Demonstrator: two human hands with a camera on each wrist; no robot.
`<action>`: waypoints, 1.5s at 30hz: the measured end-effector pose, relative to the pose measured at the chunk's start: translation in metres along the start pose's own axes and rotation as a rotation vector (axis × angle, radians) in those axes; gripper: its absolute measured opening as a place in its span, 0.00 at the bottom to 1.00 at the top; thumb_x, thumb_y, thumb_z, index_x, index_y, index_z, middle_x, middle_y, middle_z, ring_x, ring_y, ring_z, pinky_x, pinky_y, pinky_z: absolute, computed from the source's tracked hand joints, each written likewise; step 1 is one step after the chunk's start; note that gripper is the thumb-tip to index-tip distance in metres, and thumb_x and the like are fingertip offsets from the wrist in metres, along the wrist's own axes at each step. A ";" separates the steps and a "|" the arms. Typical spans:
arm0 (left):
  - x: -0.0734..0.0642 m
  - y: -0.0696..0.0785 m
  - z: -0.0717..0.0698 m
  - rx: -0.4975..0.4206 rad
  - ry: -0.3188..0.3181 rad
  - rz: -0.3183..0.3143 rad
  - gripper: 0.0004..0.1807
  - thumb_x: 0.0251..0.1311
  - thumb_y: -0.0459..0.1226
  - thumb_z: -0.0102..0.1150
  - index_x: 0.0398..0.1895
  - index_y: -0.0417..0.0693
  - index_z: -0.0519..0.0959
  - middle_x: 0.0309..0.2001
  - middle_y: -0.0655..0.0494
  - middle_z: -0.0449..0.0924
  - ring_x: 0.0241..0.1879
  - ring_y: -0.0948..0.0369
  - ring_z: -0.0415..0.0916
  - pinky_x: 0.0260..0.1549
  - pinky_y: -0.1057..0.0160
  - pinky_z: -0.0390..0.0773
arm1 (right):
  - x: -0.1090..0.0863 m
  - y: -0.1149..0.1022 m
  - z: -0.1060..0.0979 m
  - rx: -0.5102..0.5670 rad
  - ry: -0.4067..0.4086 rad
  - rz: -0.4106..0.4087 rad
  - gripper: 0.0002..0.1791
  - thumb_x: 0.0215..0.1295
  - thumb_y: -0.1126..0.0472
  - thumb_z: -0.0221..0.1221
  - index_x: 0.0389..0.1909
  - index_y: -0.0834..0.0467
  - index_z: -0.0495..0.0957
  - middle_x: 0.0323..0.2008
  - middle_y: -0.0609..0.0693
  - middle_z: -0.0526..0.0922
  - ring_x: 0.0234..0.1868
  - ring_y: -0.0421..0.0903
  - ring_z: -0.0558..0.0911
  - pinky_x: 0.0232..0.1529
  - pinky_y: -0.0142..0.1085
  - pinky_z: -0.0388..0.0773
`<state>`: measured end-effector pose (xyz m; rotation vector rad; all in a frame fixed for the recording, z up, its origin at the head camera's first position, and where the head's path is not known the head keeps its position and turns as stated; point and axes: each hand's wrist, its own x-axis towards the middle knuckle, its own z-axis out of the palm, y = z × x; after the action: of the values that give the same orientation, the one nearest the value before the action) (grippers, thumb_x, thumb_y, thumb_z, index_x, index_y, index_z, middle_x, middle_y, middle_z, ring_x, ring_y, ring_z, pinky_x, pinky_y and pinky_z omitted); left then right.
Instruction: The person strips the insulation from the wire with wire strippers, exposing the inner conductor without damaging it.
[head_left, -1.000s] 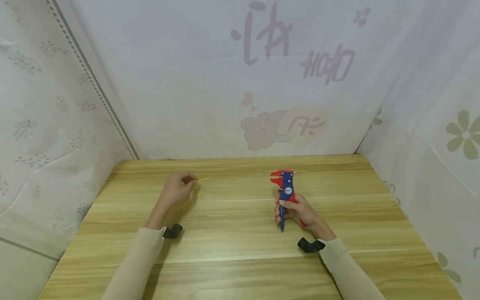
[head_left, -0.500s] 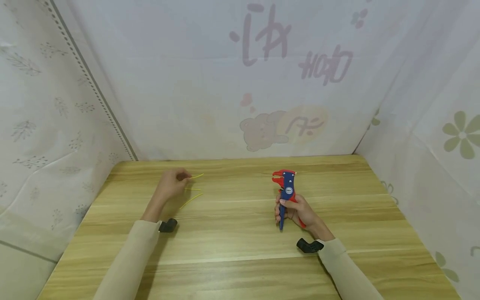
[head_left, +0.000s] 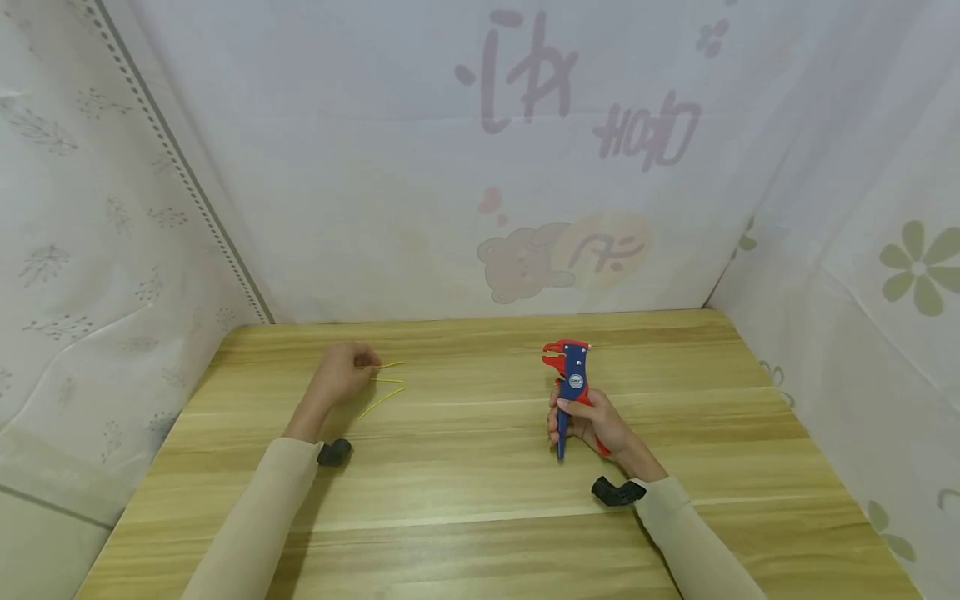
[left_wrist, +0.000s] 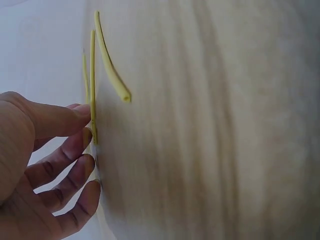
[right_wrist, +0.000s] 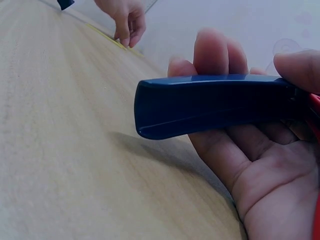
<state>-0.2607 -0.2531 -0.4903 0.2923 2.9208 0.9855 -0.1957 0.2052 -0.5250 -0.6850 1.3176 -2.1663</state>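
Note:
My left hand [head_left: 341, 373] is at the back left of the table. Its thumb and forefinger pinch the end of a yellow wire [head_left: 392, 364]; the pinched end is hidden by the fingers. Two more short yellow wires lie close by: a straight one [left_wrist: 92, 75] beside the fingertips and a curved one [left_wrist: 111, 65] nearer the front. Over on the right, my right hand [head_left: 588, 421] holds a blue and red wire stripper [head_left: 574, 367] by its handles, jaws pointing left. In the right wrist view, the blue handle [right_wrist: 210, 105] lies across the curled fingers.
The wood-grain table [head_left: 465, 467] carries all of this. Pale printed cloth [head_left: 375, 167] hangs behind it and at both sides. A black wrist device [head_left: 334, 452] sits at the left cuff and another black device [head_left: 618, 492] at the right cuff.
My left hand has shifted left with the pinched wire, then brought it nearer the other two wires. The right hand and the wire stripper have hardly moved.

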 end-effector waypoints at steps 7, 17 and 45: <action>-0.002 0.003 0.001 0.056 0.038 0.057 0.03 0.66 0.31 0.64 0.38 0.44 0.86 0.40 0.47 0.83 0.42 0.50 0.76 0.44 0.50 0.77 | -0.001 -0.001 0.000 -0.003 0.003 -0.007 0.10 0.82 0.69 0.39 0.51 0.66 0.69 0.36 0.53 0.86 0.35 0.47 0.89 0.42 0.41 0.88; -0.015 0.016 0.003 -0.031 0.036 0.103 0.03 0.65 0.32 0.67 0.39 0.43 0.86 0.45 0.45 0.85 0.47 0.46 0.82 0.49 0.44 0.82 | -0.003 -0.002 -0.002 0.003 0.012 0.009 0.10 0.82 0.67 0.40 0.51 0.65 0.69 0.36 0.53 0.86 0.35 0.47 0.88 0.43 0.41 0.88; -0.023 0.014 0.007 0.063 -0.068 0.088 0.05 0.66 0.25 0.58 0.37 0.42 0.82 0.38 0.47 0.82 0.38 0.54 0.78 0.39 0.55 0.80 | 0.000 0.000 -0.001 0.003 -0.002 0.019 0.10 0.82 0.67 0.39 0.52 0.65 0.69 0.36 0.53 0.85 0.36 0.46 0.88 0.43 0.41 0.88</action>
<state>-0.2353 -0.2427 -0.4882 0.4521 2.9032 0.8768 -0.1961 0.2056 -0.5256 -0.6701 1.3139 -2.1516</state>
